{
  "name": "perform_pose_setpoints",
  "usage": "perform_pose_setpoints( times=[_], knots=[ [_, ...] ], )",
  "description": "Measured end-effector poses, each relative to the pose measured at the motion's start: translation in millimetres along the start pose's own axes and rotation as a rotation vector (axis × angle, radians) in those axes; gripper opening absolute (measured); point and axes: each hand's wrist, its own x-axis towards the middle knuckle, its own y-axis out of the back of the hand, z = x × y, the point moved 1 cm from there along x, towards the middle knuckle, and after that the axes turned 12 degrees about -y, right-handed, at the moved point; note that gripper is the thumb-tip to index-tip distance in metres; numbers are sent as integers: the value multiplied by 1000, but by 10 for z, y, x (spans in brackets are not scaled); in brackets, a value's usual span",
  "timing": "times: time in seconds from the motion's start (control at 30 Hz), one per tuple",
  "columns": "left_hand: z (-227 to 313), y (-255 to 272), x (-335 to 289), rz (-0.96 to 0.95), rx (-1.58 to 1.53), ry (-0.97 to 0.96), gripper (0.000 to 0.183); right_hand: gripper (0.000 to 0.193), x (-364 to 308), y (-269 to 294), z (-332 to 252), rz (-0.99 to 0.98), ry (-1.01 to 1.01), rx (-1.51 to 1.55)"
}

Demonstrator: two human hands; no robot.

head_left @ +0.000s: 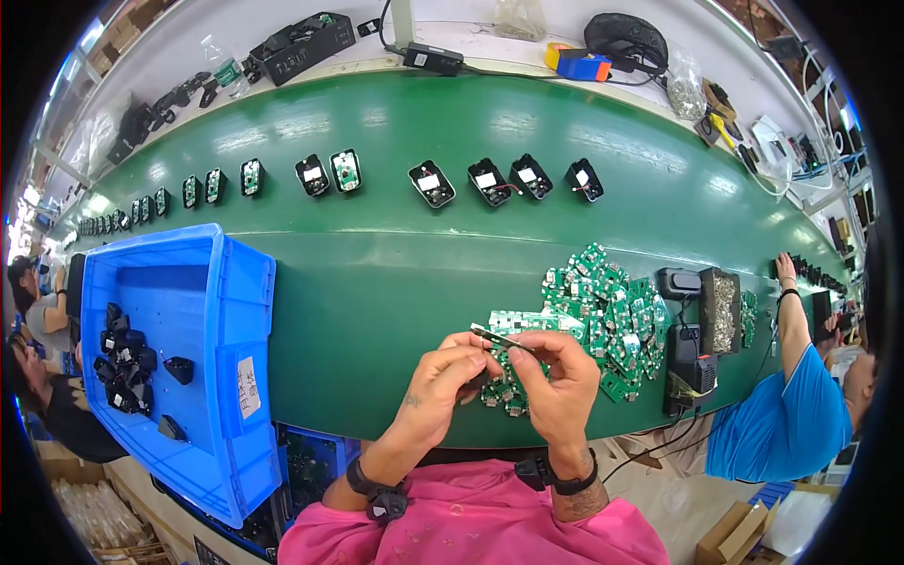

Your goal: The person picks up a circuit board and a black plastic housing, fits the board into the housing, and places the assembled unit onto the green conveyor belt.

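Observation:
Just over the table's near edge, my left hand (435,384) and my right hand (562,381) come together around a small circuit board (499,337). It is tilted, so mostly its thin edge shows. My right thumb and fingers pinch one end, and the closed fingers of my left hand grip the other. Something dark (477,379) shows below my left fingers; its kind cannot be made out. Right behind my hands lies a lighter green panel of boards (532,322), beside a large heap of loose green circuit boards (617,325).
A blue bin (247,325) with black housings (127,363) stands left. Open black cases (431,185) line the green table (377,311). Right of the heap are black power adapters (692,363) and a grainy-topped block (720,311). A person in blue (791,414) reaches over the table at right.

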Motion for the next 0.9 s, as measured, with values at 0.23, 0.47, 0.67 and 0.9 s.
perform_pose_setpoints(
  times=[0.23,0.47,0.67,0.9],
  knots=[
    [8,13,40,-60,215,-76,24,13,-18,-9,-83,-48,48,-120],
    [19,-31,6,23,141,-102,55,14,-1,60,-18,-89,173,-260],
    [-51,61,26,-31,40,-90,83,15,12,49,68,-143,286,-309],
    [94,-11,-23,-83,42,-72,88,21,-43,79,190,-224,63,-62]
  ],
)
